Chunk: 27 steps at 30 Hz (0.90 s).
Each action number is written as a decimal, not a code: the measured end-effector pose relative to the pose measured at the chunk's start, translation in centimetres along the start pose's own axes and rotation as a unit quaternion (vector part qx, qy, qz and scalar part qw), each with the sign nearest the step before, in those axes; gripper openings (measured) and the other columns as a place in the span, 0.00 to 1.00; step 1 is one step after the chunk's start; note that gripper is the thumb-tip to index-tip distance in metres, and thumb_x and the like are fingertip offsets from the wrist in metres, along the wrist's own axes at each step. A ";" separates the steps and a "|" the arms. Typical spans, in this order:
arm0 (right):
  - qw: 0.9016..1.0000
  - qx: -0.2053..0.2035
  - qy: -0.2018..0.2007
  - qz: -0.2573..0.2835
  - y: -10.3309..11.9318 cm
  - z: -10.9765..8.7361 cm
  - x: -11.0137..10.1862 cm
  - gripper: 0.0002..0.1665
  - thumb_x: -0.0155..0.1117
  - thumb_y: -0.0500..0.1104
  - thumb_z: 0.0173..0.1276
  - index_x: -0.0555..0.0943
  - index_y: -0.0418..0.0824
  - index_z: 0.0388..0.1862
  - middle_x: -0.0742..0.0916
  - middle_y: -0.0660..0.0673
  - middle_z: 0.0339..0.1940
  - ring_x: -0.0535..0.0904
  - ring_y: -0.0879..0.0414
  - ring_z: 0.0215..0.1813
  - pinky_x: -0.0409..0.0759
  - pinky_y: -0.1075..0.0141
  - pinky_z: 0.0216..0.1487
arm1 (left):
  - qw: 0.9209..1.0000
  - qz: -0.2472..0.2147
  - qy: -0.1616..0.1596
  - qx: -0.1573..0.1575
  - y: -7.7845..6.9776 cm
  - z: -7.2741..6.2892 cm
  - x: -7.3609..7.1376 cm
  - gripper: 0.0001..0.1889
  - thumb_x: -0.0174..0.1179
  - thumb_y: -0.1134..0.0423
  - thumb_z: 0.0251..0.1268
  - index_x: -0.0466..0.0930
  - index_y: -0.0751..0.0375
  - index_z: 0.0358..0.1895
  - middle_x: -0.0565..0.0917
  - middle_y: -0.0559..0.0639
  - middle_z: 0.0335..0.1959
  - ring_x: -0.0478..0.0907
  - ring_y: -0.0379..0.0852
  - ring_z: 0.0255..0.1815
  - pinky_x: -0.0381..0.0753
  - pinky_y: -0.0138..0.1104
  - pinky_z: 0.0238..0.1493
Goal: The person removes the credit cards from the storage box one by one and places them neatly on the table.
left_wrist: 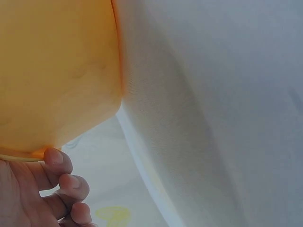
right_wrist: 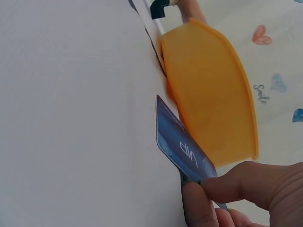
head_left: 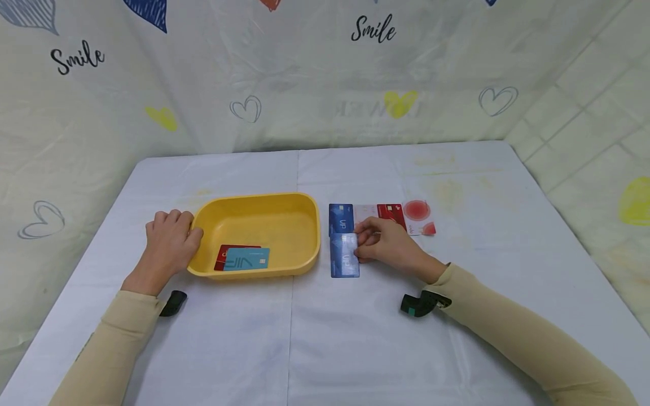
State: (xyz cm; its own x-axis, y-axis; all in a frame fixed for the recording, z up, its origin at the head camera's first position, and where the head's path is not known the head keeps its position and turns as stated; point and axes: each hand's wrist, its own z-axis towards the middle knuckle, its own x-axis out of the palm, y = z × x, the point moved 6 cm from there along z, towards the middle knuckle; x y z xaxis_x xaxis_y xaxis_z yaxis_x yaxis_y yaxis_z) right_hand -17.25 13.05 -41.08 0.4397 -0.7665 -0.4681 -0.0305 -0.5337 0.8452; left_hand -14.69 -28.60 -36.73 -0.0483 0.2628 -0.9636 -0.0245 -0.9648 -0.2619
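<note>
My right hand [head_left: 390, 248] pinches a blue VIP card [head_left: 343, 259] by its right edge. In the right wrist view the thumb and fingers hold that card [right_wrist: 182, 142] by one end, tilted to the white surface. Just behind it is a darker blue VIP card [head_left: 341, 219]. My left hand [head_left: 171, 243] grips the left rim of a yellow plastic basin [head_left: 259, 211]; the left wrist view shows its fingertips [left_wrist: 56, 156] at the rim. Inside the basin a light blue VIP card [head_left: 249, 259] overlaps a red card [head_left: 220, 258].
Right of the darker blue card lie a pale pink card [head_left: 364, 212], partly hidden, a red card [head_left: 391, 212] and a white card with red fruit pictures [head_left: 418, 216]. A white cloth [head_left: 325, 349] covers the table. A printed curtain [head_left: 304, 67] hangs behind.
</note>
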 end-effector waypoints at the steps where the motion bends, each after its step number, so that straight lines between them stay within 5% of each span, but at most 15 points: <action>1: 1.000 0.000 -0.001 -0.001 0.0 0.0 0.0 0.26 0.74 0.40 0.61 0.79 0.38 0.57 0.85 0.40 0.45 0.83 0.51 0.43 0.88 0.67 0.43 | 1.000 0.000 0.000 0.001 0.0 0.0 0.0 0.19 0.40 0.59 0.73 0.73 0.73 0.49 0.72 0.67 0.43 0.58 0.67 0.53 0.56 0.59 0.53; 27: 0.996 0.010 0.003 -0.093 1.2 -0.1 -0.3 0.24 0.76 0.43 0.60 0.83 0.39 0.54 0.85 0.43 0.39 0.80 0.52 0.39 0.82 0.66 0.41 | 1.000 -0.002 -0.004 0.001 -0.1 -0.1 -0.2 0.19 0.40 0.59 0.72 0.73 0.73 0.48 0.72 0.67 0.42 0.59 0.67 0.53 0.57 0.59 0.53</action>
State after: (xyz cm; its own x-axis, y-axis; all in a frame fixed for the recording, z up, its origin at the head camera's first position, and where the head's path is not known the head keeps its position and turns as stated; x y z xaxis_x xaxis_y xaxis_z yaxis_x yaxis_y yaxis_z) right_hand -17.33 12.69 -39.90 0.4441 -0.6520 -0.6146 0.0334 -0.6734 0.7385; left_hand -14.56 -28.53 -36.56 -0.0566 0.2674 -0.9619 -0.0269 -0.9635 -0.2662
